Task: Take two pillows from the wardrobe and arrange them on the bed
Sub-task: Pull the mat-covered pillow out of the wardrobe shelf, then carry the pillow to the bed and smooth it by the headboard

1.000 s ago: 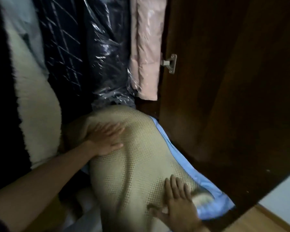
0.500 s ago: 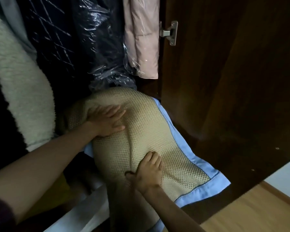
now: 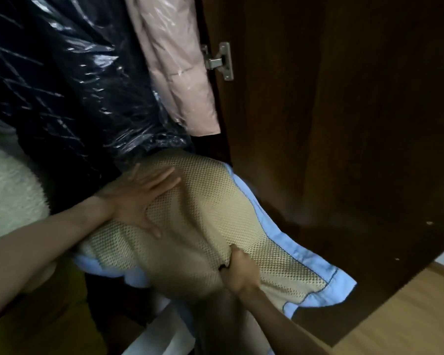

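A beige mesh pillow (image 3: 198, 216) with a light blue border lies tilted in the bottom of the wardrobe, its blue corner sticking out towards the floor at lower right. My left hand (image 3: 141, 198) presses flat on the pillow's upper left part, fingers spread. My right hand (image 3: 239, 270) pinches a fold of the mesh cover near the pillow's lower middle. I see no second pillow that I can tell apart, and no bed.
Dark clothes in clear plastic covers (image 3: 82, 85) and a pink garment (image 3: 174, 62) hang just above the pillow. A fluffy cream coat (image 3: 8, 190) hangs at left. The open dark wooden door (image 3: 344, 124) with a metal hinge (image 3: 222, 61) stands at right, above wooden floor (image 3: 408, 316).
The pillow has come up and outwards from the wardrobe. My right hand went from lying flat on it to gripping a fold of its cover. My left hand stayed pressed on its upper part.
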